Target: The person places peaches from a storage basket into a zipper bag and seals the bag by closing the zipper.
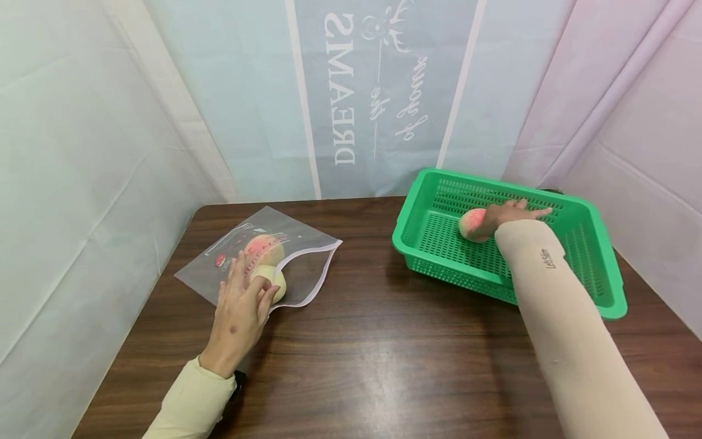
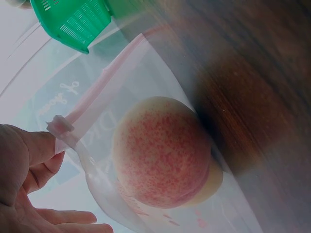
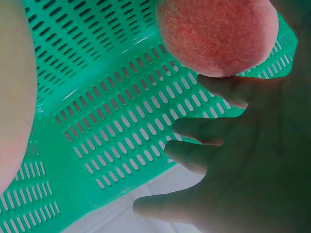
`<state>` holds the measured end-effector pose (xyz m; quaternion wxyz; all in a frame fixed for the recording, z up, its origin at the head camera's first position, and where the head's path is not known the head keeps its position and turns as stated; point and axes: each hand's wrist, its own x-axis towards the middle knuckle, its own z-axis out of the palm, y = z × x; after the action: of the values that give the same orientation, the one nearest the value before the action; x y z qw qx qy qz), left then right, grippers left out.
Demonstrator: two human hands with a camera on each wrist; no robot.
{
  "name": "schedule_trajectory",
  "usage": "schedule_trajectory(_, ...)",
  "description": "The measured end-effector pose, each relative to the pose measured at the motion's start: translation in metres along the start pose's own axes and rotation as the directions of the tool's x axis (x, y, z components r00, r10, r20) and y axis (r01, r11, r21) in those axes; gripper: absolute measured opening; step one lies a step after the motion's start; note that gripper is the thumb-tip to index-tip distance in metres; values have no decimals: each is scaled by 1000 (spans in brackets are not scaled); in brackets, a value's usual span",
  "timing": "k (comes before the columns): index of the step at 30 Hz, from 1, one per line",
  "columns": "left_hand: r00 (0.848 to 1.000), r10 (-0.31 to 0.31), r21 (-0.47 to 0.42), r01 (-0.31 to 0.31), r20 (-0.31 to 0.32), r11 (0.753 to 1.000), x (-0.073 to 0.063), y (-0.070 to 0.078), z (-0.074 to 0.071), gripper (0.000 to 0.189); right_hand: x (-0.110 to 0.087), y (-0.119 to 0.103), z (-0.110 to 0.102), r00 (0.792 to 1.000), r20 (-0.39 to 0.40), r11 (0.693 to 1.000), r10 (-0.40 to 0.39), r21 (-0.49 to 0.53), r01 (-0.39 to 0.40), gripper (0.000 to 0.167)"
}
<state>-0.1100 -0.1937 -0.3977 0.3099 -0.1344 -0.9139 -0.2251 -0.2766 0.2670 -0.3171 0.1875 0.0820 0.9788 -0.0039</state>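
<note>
A clear zip bag (image 1: 307, 268) lies on the left of the table with its mouth agape toward the right. Inside are a reddish peach (image 2: 160, 150) and a paler peach (image 1: 280, 285) beside it. My left hand (image 1: 237, 320) pinches the bag's rim at the zip slider (image 2: 60, 127) between thumb and finger, its other fingers extended. Over on the right, my right hand (image 1: 507, 216) reaches into a green basket (image 1: 444, 241). Its thumb and index finger hold a pink peach (image 3: 218, 36) from two sides, while the remaining fingers spread out.
A pale, pinkish rounded shape (image 3: 12, 97) fills the left edge of the right wrist view. The brown wooden table (image 1: 362, 353) extends between bag and basket. Behind it hangs a printed cloth (image 1: 378, 91), and pale cloth walls flank both sides.
</note>
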Motion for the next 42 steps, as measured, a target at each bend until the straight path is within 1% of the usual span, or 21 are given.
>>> schedule_trajectory(8, 1000, 1, 13, -1, 2, 1000, 1, 1, 1, 21, 12, 4, 3, 1000, -25, 1000, 0, 2, 0, 92)
schedule_trajectory(12, 1000, 0, 12, 0, 8, 1000, 2, 2, 2, 21, 10, 1, 3, 1000, -21, 1000, 12, -2, -12, 92)
schedule_trajectory(19, 1000, -5, 4, 5, 11, 1000, 0, 3, 3, 20, 0, -3, 0, 1000, -25, 1000, 0, -9, 0, 93)
schedule_trajectory(27, 1000, -9, 9, 9, 9, 1000, 1, 3, 3, 20, 9, 0, 2, 999, -39, 1000, -11, -1, 11, 91)
schedule_trajectory(33, 1000, -8, 8, 8, 6, 1000, -1, 3, 3, 20, 4, -1, 3, 999, -16, 999, -33, -22, 32, 95)
schedule_trajectory(38, 1000, -3, 8, 3, -3, 1000, -2, 2, 2, 20, 2, -3, 5, 999, -1, 999, -36, -32, 36, 89)
schedule_trajectory(42, 1000, 0, 6, 1, -8, 1000, -2, 2, 2, 20, 4, -1, 5, 998, -7, 997, -58, -42, 58, 89)
